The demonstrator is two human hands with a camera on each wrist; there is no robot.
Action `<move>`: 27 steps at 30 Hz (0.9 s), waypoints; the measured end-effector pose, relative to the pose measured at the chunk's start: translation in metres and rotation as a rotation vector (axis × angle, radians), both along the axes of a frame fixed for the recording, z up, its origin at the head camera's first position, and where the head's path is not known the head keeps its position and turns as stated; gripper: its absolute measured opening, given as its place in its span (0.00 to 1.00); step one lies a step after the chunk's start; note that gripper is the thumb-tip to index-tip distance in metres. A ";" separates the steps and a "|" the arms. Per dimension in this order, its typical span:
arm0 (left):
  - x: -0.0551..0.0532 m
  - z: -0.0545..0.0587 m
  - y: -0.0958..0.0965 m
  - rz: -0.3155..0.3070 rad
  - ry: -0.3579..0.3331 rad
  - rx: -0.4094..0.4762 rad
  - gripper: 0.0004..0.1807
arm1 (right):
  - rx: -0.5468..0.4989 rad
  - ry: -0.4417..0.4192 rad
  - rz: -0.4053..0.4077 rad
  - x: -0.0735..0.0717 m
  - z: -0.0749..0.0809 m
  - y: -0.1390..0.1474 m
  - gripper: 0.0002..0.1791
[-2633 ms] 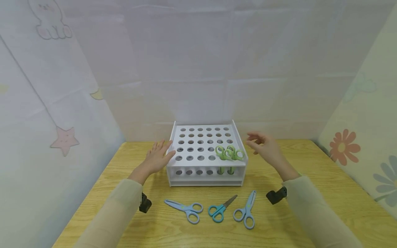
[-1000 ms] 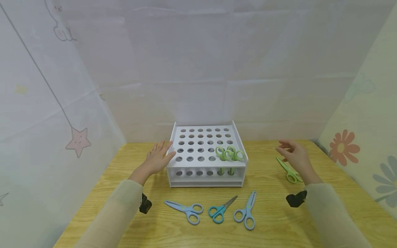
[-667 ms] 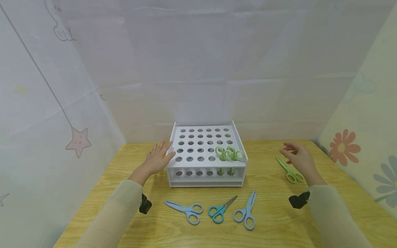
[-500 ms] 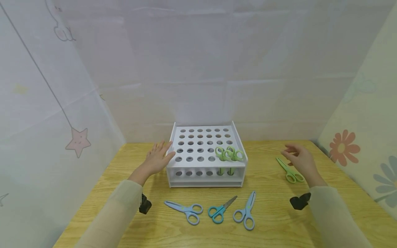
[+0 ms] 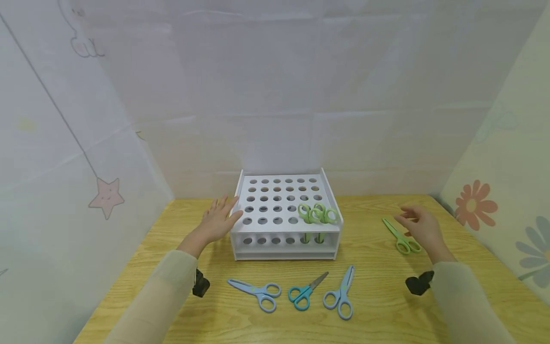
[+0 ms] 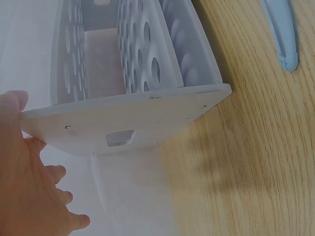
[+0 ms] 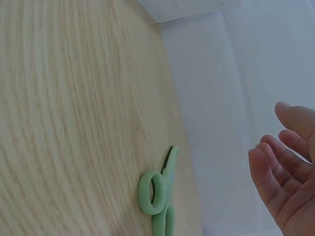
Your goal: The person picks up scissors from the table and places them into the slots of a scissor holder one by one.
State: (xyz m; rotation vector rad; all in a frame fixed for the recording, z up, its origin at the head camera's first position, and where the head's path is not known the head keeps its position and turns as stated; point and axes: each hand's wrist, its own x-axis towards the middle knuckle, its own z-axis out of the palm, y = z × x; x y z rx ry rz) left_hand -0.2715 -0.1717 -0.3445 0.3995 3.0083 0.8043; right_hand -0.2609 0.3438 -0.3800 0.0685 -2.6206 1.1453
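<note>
A white rack (image 5: 275, 227) with rows of round holes stands on the table. Two pairs of green scissors (image 5: 318, 213) are upright in its front right holes, handles up. My left hand (image 5: 213, 222) rests on the rack's left side panel (image 6: 113, 128), fingers spread and thumb over the top edge. To the right, my right hand (image 5: 423, 229) hovers beside another pair of green scissors (image 5: 401, 239), fingers loosely bent and holding nothing. In the right wrist view those green scissors (image 7: 165, 196) lie on the table, apart from the hand.
In front of the rack lie light blue scissors (image 5: 256, 289), teal scissors with a metal blade (image 5: 305, 292) and more light blue scissors (image 5: 341, 294). They rest on the wooden table (image 5: 172, 325). Pale cloth walls (image 5: 275, 86) surround the table at the back and sides.
My right hand has moved right, from beside the rack to near the green scissors on the table, which were hidden by the arm at first. The left hand stays on the rack.
</note>
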 end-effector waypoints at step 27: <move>-0.002 -0.002 -0.001 -0.007 0.003 -0.010 0.35 | 0.015 -0.147 0.059 0.004 -0.028 0.023 0.34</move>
